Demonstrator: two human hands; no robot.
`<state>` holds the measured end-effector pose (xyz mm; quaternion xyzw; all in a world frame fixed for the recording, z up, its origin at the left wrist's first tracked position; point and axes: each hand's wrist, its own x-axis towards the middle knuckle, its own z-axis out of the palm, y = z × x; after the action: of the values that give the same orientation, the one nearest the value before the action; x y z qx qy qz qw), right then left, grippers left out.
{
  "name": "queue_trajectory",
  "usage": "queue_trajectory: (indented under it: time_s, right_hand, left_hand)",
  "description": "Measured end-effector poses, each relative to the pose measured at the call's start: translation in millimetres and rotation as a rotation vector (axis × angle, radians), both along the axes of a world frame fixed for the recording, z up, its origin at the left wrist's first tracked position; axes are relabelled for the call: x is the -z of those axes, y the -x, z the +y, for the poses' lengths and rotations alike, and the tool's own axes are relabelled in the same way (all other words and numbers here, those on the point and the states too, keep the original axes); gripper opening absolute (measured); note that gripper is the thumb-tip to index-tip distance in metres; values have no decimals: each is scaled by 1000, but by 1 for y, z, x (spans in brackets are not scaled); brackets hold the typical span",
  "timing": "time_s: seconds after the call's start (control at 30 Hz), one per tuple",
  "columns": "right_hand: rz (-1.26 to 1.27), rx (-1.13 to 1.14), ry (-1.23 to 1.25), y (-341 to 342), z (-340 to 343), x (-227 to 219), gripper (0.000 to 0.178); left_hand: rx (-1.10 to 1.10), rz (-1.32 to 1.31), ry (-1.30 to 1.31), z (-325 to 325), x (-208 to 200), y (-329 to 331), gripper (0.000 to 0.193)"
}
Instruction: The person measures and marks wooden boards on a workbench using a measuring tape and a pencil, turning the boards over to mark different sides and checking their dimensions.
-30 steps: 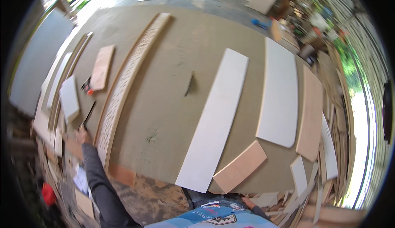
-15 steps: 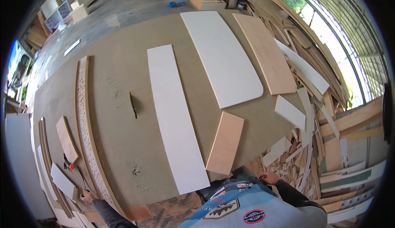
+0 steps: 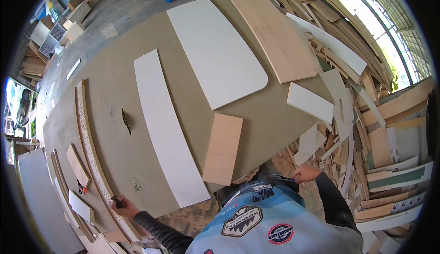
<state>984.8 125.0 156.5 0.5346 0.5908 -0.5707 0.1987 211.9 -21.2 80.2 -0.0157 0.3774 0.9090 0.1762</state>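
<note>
My left hand (image 3: 127,209) is closed around a small black rounded object (image 3: 117,202) whose kind I cannot make out. It is over the near end of a long narrow wooden strip (image 3: 90,140) with a speckled face. Close to my right hip, my right hand (image 3: 307,173) has its fingers curled together beside a bit of blue; what they grip, if anything, is too small to name. A long white panel (image 3: 168,135) with one curved edge lies between my hands, and a short bare-wood board (image 3: 223,148) is right of it.
Farther off lie a large white panel (image 3: 217,52) with a rounded corner and a bare-wood panel (image 3: 275,38). A dark thin object (image 3: 125,122) rests mid-table. Small boards and a red-and-black tool (image 3: 82,190) are at left. Scrap wood (image 3: 337,153) is heaped at right.
My left hand has come rightward and up, onto the speckled strip, and the black object now shows in it. My view has shifted, and my right hand stays near my hip.
</note>
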Motion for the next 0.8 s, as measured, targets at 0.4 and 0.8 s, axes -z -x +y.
queue_trajectory:
  time_s: [0.4,0.8]
  right_hand:
    - [608,431,-143,-74,178,1,7]
    - [743,-16,-334,-2,223,31,37]
  left_hand:
    - [622,141,506,176,-42,-467,47]
    - [900,873,826,247,-24,-656,79]
